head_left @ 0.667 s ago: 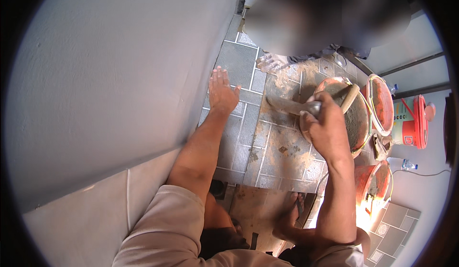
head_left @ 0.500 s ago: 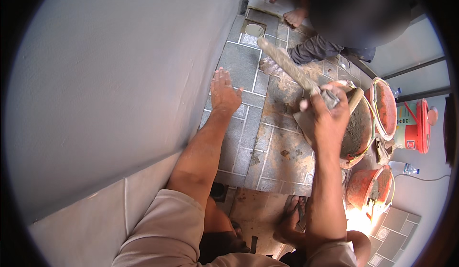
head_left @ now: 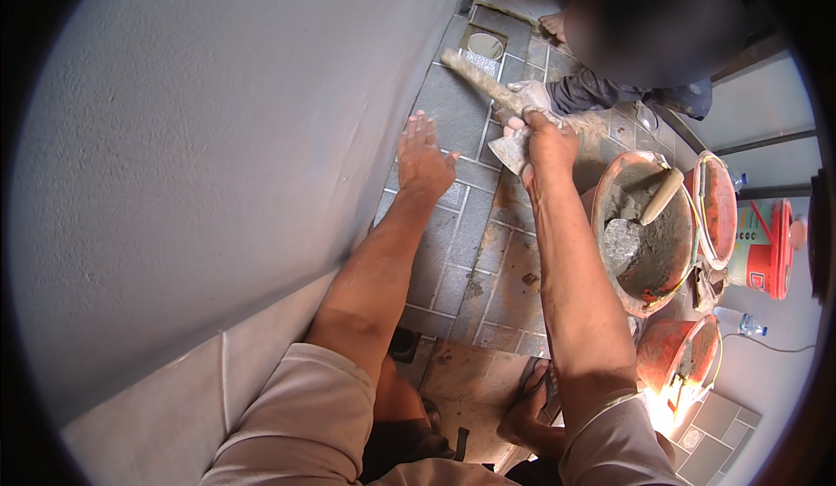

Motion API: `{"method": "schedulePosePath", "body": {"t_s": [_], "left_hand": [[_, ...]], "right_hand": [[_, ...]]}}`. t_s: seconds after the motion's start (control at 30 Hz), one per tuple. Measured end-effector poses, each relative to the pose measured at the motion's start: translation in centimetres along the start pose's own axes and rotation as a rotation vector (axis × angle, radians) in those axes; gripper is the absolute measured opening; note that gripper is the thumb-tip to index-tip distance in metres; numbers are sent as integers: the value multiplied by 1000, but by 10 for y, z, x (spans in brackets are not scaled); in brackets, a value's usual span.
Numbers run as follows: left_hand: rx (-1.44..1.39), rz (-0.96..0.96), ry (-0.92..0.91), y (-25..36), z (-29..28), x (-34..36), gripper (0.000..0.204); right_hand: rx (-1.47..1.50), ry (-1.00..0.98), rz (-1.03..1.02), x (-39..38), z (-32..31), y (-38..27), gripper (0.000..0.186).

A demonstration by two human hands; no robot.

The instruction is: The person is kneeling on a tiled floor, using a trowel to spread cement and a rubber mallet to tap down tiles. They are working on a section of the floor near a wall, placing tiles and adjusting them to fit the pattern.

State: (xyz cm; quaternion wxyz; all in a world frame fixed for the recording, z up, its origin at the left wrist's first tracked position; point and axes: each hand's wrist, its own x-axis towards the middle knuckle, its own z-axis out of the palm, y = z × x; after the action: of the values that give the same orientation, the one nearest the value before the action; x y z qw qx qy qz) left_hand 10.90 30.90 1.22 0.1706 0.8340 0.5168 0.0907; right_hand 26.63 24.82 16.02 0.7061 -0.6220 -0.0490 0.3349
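My left hand (head_left: 425, 159) lies with its fingers stretched out over the grey floor tiles (head_left: 448, 107), close beside the wall. In my right hand (head_left: 550, 145) is a mortar-smeared tool (head_left: 475, 77) with a long wooden handle and a flat, pale grey blade-like head. I grip it at the head end, and the handle points away to the far left above the tiles. My fingers partly cover the head, so its exact kind is unclear. Just beyond, a co-worker's white-gloved hand (head_left: 529, 96) reaches toward the floor near the handle.
A bucket of mortar (head_left: 601, 216) at right holds a trowel (head_left: 662, 197). More orange buckets (head_left: 657, 355), a red-and-green pail (head_left: 758, 251) and a water bottle (head_left: 740, 320) stand farther right. Ahead, a round drain opening (head_left: 485, 46) interrupts the tiles. A grey wall (head_left: 218, 155) borders the left.
My right hand has swung left with the tool, from above the mortar bucket to over the tiles, uncovering the trowel blade. My left hand keeps its pose while the whole view has shifted slightly.
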Motion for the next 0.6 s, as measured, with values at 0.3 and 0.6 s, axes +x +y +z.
{"method": "schedulePosePath", "body": {"t_s": [0.3,0.6], "left_hand": [[-19,20,1,0,2,-1,83],[46,56,43,2,7,-4,84]], "right_hand": [[-74,-70,-46,-16,-18,13,32],[-781,-345,-772,-163,-112,39,35]]}}
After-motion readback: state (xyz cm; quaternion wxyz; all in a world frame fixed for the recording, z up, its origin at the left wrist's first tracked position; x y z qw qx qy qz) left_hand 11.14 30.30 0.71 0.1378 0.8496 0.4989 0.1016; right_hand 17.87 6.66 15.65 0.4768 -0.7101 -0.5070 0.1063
